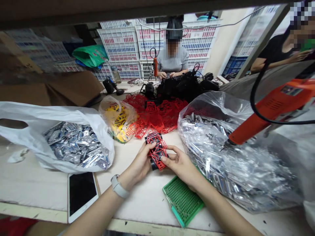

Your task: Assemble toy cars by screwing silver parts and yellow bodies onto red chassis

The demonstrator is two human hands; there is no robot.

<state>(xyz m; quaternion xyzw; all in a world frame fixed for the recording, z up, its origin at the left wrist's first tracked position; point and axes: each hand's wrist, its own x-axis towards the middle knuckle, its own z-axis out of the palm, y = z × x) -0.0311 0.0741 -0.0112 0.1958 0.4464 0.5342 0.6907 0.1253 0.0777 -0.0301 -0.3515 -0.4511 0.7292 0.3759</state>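
A small toy car (158, 151) with a red lattice frame and black wheels is held above the pale worktable in front of me. My left hand (141, 162) grips it from the left, the thumb lying on the frame. From the right, my right hand (180, 164) pinches the car's near right side between thumb and fingers. The undersides of the fingers are partly hidden by the car. Just beyond it lies a heap of red lattice frames (159, 114). Below my right forearm is a green perforated tray (182, 198).
A white bag of silvery parts (78, 144) lies left, a clear bag of silvery packets (221, 164) right. An orange power screwdriver (268, 111) hangs over the latter. Also here: a bag of yellow parts (120, 119), a tablet (82, 193), black parts (182, 87) and a person (173, 57) opposite.
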